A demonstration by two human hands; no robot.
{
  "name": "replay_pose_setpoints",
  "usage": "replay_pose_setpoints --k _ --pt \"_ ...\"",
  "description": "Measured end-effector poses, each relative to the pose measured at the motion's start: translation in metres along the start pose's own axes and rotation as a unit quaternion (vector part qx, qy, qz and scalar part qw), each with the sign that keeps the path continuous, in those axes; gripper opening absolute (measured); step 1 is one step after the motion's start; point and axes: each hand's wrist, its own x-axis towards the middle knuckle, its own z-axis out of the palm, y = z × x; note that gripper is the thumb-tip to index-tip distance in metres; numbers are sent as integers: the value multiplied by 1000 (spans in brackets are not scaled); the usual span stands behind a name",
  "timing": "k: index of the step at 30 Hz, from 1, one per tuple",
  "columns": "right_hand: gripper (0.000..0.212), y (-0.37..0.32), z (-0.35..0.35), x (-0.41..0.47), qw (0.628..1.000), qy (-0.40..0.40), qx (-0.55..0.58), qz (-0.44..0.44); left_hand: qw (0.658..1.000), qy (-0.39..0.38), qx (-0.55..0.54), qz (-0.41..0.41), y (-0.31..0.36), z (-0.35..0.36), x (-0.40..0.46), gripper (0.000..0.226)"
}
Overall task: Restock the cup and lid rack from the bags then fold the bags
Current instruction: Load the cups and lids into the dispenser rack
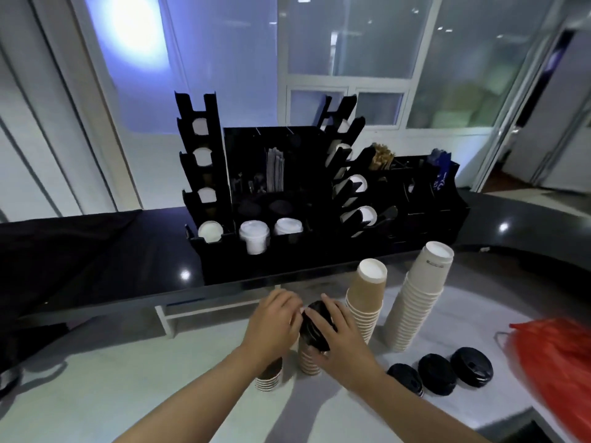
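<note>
Nearest the viewer, three black lids (441,374) lie in a row on the white surface (128,394), right of the forearms, presumably staged for loading. A red bag (556,372) rests at the right edge, crumpled and not yet folded. At centre, both hands work on a stack of black lids (315,327) that appears to sit over a short stack of tan cups (308,359). The right hand (339,340) curls around the stack from the right and holds it; the left hand (275,321) has its fingers bent against the left side, apparently steadying or separating lids, though the exact contact is blurred. A small stack of brown cups (268,377) stands just below the left wrist. Beyond, a tall tan cup stack (364,302) and a taller white cup stack (419,295) stand inverted, near the rack for short transfers. Farthest, the black rack (271,187) stands on the dark counter (96,251), holding white lids and cups in several slots.
</note>
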Motion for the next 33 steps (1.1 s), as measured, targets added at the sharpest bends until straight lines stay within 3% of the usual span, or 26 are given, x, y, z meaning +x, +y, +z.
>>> replay_pose_setpoints --k 10,16,25,33 --pt "82 15 -66 166 997 41 -7 58 999 23 -7 -21 -45 -32 88 26" --pt "89 65 -91 253 993 -75 -74 61 999 13 14 -45 -54 -20 136 23" --pt "85 120 -74 309 963 -207 -167 43 995 -22 46 -86 -84 8 181 26" --pt "82 138 -40 315 946 -255 -200 14 986 -82 110 -92 -100 34 189 32"
